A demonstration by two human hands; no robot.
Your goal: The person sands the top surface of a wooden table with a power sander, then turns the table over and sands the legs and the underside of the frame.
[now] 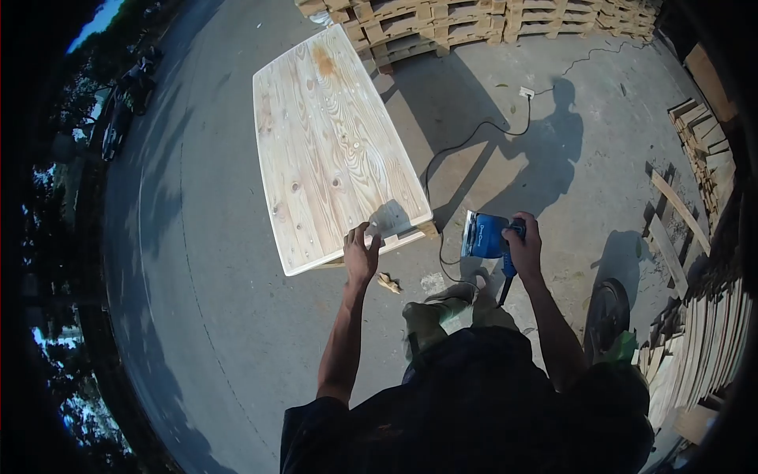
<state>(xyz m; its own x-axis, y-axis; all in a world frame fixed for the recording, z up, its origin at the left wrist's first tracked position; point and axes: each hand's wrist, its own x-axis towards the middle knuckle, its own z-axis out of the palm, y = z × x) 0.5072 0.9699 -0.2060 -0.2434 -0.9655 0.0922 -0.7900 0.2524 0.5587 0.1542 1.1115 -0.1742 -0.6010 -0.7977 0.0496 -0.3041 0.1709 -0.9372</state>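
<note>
On sunlit pavement [221, 237], a pale wooden tabletop [316, 158] with swirling grain, dark knots [296, 186] and an orange stain [324, 62] near its far end stood before the person [466, 403]. A blue, corded sander [485, 237] was clasped in the right hand [527, 246], apart from the loosely open left hand [361, 254] at the tabletop's near edge.

Tabletop [320, 158], ctr: pale wood, matt, looks smooth, strong grain w/ dark knots, orange-brn stain nr top end. Sander [488, 236], R of ctr: blue plastic body, slight sheen; plate [469, 235] on its L side shiny, metal-like. Pallets [466, 24], top of frame: raw wood, rough, matt. Planks [704, 355], lower R: bare wood, matt. Ground [221, 174]: grey, matt, concrete-like. Shirt [458, 403], btm ctr: dark matt cloth.
</note>
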